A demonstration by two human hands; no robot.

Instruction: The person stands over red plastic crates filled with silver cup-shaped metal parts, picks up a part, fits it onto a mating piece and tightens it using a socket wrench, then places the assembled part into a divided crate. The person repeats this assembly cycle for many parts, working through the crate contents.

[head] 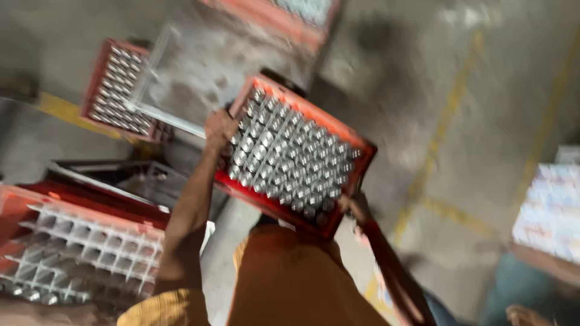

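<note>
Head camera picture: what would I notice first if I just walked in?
A red crate full of shiny metal caps, in the middle, gripped by the left hand and right hand. At lower left sits another red crate with mostly empty white cells.

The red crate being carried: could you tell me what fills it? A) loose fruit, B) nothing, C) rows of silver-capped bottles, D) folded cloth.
C: the red crate, gripped by the left hand and the right hand at opposite edges, shows rows of silver-capped bottles in its cells.
</note>
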